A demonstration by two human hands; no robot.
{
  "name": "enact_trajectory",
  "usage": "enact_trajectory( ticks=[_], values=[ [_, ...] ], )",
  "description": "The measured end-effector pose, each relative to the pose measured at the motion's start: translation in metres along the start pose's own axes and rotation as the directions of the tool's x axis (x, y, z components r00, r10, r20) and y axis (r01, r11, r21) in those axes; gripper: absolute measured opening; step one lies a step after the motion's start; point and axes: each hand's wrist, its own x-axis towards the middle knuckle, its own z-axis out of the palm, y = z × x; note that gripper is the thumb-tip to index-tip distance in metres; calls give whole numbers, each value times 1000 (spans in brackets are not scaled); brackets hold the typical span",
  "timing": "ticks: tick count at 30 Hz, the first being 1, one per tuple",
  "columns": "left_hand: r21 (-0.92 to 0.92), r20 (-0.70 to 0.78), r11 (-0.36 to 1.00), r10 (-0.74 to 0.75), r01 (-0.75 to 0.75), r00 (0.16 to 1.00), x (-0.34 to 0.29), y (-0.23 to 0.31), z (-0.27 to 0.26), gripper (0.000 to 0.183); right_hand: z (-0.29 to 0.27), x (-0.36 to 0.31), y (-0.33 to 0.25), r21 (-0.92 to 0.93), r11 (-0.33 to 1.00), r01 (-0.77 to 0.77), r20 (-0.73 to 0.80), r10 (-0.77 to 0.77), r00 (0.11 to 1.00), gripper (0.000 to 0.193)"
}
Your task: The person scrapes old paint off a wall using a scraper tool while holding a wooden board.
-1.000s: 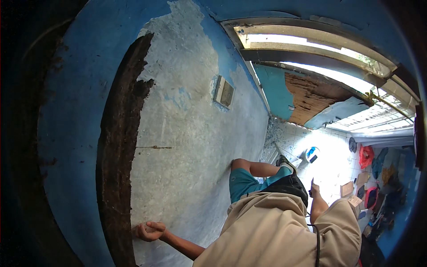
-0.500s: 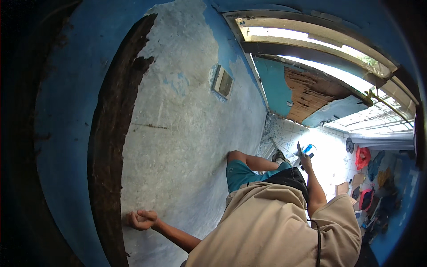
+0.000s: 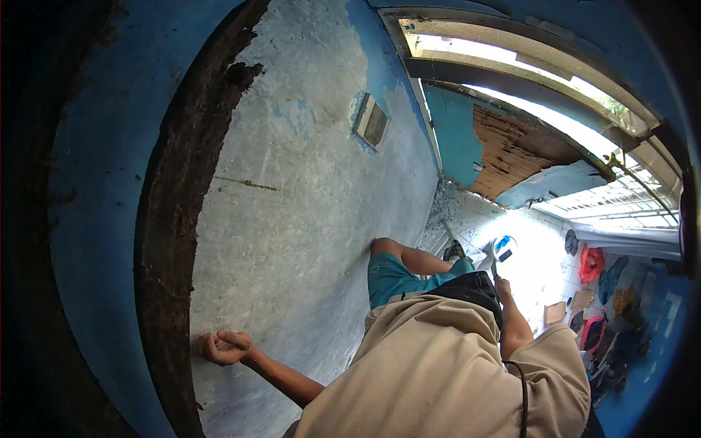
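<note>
My left hand (image 3: 225, 347) is curled into a loose fist against the bare grey wall (image 3: 292, 241), close to the dark, rough-edged wooden post (image 3: 171, 212). Nothing shows in its fingers. Low on my right side, my right hand (image 3: 503, 289) is closed round a scraper-like tool with a thin flat blade (image 3: 495, 268), seen nearly edge-on. Beyond it a white bucket (image 3: 512, 242) with something blue inside stands on the bright floor. A small dark block (image 3: 505, 255) shows at the bucket; whether it lies inside cannot be made out.
A wall switch plate (image 3: 371, 122) sits among peeling blue paint. Ahead are a window frame (image 3: 526, 80) and a broken teal panel (image 3: 453, 139). A red plastic bag (image 3: 591, 263), cardboard (image 3: 555, 313) and clutter lie at right. My knee is next to the wall.
My right hand has lowered slightly toward my body, and its blade has turned nearly edge-on. My left fist stays against the wall. The whole view has shifted a little.
</note>
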Motion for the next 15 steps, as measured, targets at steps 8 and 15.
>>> enact_trajectory(
  ticks=[8,15],
  values=[
    [5,25,1000,-2,2,1000,-9,-8,-2,16,6,40,16,-60,995,82,88,-77,993,56],
    [-25,11,999,37,-37,999,-1,-3,-1,15,11,15,-40,-6,996,91,46,-91,995,46]
  ],
)
